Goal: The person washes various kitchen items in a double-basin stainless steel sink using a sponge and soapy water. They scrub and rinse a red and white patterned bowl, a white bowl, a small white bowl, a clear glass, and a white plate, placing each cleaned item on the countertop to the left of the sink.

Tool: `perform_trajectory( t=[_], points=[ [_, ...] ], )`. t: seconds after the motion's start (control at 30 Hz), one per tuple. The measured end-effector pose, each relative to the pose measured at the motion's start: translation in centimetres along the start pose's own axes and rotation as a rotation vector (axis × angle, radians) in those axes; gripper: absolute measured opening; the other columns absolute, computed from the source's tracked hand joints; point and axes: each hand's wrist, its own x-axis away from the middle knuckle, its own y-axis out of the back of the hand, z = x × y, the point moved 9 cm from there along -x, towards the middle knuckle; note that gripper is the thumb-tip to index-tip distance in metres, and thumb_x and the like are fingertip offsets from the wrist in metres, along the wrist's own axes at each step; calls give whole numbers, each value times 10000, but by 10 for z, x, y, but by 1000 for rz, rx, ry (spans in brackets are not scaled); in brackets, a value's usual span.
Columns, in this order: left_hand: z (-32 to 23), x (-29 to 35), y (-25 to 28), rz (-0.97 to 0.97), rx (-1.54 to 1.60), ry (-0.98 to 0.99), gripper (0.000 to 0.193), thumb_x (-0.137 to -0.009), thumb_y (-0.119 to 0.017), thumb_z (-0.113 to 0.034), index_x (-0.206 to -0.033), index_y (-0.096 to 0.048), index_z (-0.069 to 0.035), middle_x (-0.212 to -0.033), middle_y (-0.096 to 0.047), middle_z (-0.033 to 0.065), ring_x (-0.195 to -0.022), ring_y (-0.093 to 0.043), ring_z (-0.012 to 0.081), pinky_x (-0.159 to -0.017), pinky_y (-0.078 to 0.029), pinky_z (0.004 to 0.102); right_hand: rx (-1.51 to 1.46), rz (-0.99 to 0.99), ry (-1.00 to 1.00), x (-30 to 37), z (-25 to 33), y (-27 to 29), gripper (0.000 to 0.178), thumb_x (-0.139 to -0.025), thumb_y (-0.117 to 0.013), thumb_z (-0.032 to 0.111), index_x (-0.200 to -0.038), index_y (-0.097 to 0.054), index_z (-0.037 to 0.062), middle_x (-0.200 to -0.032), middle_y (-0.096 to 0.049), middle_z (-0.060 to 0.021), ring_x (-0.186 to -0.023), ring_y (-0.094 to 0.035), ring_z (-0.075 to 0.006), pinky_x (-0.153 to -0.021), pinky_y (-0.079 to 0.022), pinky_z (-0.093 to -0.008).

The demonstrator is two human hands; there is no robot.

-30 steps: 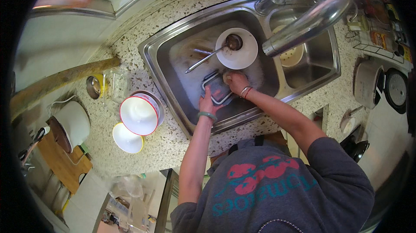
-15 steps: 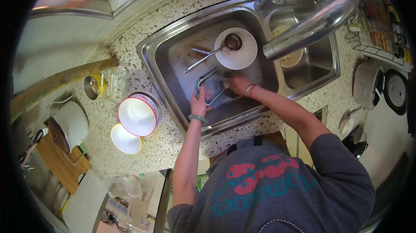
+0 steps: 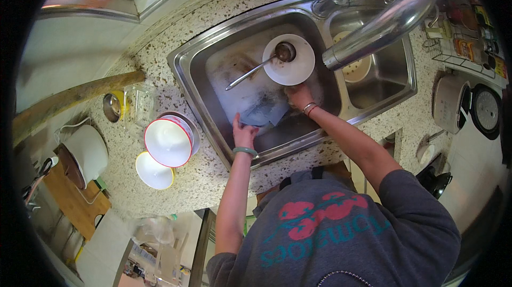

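Observation:
In the sudsy water of the large sink basin (image 3: 197,87), a clear rectangular container (image 3: 265,114) lies partly under the foam. My left hand (image 3: 245,134) is at its near left edge with fingers spread, not gripping it. Whether the fingertips touch it is hard to tell. My right hand (image 3: 300,96) is curled just below a white bowl (image 3: 298,73); what it holds, if anything, is hidden. A metal ladle (image 3: 250,74) rests with its dark cup inside the bowl and its handle sticking out to the left.
A chrome faucet (image 3: 384,31) arches over the small basin, where a cream perforated disc (image 3: 358,68) sits. Left of the sink stand a red-rimmed bowl (image 3: 168,141), a yellow-rimmed bowl (image 3: 154,170) and a clear plastic box (image 3: 140,106). A rice cooker (image 3: 452,104) stands at the right.
The container has been lowered from my left hand into the suds, and that hand's fingers have opened. My right hand has shifted slightly up toward the bowl.

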Motion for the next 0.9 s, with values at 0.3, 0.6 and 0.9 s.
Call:
perform_trajectory(
  t=[0.3, 0.6, 0.9],
  points=[
    [15, -22, -31, 12, 323, 311, 449, -772, -587, -183, -1180, -411, -120, -1100, -518, 167, -924, -565, 397, -801, -439, 625, 224, 78, 99, 0, 8, -7, 279, -759, -525, 106, -1022, -599, 47, -1004, -599, -188, -929, -566, -380, -809, -464, -469],
    [29, -2, -31, 236, 241, 280, 450, -750, -526, 38, -1186, -475, -64, -1111, -576, 147, -1065, -544, 309, -902, -437, 504, 93, 16, -33, -8, -5, 8, 272, -839, -489, 245, -995, -639, 79, -928, -650, -145, -896, -605, -320, -802, -478, -418],
    [46, -3, -63, 352, 303, 397, 378, -888, -509, -444, -1093, -553, -129, -1070, -605, 56, -985, -575, 237, -891, -453, 420, -546, -11, 227, 96, 144, 48, 252, -826, -582, 265, -950, -561, 47, -874, -616, -151, -822, -606, -324, -715, -483, -386]
  ],
)
